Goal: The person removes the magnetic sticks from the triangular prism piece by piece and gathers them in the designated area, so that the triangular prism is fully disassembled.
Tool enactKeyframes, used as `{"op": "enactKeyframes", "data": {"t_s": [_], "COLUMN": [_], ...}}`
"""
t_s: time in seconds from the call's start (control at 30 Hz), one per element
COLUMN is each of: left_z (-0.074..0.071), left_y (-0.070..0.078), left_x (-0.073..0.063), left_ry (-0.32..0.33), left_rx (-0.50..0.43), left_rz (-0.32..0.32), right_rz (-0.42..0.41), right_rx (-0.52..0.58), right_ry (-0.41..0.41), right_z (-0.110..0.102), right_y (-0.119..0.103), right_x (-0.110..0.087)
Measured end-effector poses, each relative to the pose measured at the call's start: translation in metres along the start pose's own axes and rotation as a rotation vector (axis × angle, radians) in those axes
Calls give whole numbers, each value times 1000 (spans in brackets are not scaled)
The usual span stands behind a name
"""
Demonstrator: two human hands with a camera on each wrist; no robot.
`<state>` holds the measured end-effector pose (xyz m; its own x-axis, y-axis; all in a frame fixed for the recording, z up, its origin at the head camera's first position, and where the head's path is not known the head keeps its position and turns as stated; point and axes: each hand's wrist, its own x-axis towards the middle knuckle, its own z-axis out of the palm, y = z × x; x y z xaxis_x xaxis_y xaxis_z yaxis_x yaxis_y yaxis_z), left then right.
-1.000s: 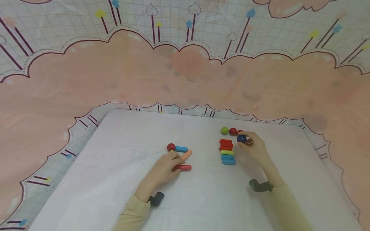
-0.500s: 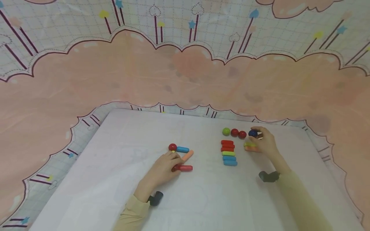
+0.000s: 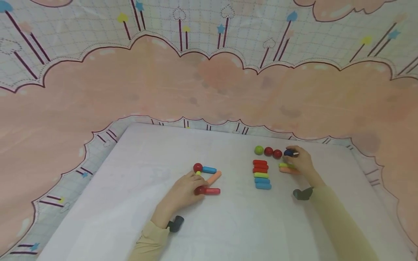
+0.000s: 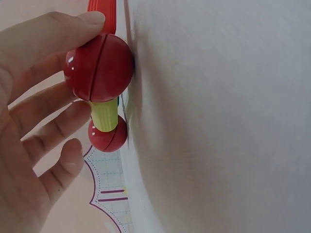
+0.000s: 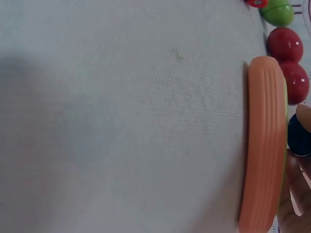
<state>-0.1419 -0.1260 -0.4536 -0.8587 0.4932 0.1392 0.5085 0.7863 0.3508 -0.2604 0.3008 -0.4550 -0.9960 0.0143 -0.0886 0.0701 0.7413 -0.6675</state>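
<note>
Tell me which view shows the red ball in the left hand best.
The left wrist view: the red ball is large and mostly uncovered, its seam plain. The head view shows it small, partly hidden by the left hand. The right wrist view misses it; the two red balls there are others.

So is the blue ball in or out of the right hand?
In it: the right hand grips the blue ball; a fingertip covers part of it in the right wrist view.
</note>
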Motion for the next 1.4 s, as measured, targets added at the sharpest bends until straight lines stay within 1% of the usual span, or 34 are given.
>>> {"op": "enactKeyframes", "data": {"t_s": [0.13, 0.33, 0.57, 0.9, 1.03, 1.2, 1.4], "left_z": [-2, -2, 1, 1, 1, 2, 2], "left_y": [3, 4, 2, 1, 0, -1, 0], "left_x": [0, 0, 1, 0, 0, -1, -1], "left_ry": [-26, -37, -49, -48, -44, -47, -50], "left_rx": [-16, -31, -3, -13, -15, -10, -2], "left_rz": [-16, -27, -24, -18, -13, -14, -17], "right_rz": [36, 29, 28, 42, 37, 4, -49], "right_rx": [1, -16, -14, 3, -1, -23, -41], "right_ry": [-31, -41, -41, -65, -48, 4, 45], "right_z": [1, 2, 2, 0, -3, -6, -9], "right_y": [3, 5, 5, 7, 8, 6, 9], "right_x": [2, 4, 3, 2, 2, 1, 2]}}
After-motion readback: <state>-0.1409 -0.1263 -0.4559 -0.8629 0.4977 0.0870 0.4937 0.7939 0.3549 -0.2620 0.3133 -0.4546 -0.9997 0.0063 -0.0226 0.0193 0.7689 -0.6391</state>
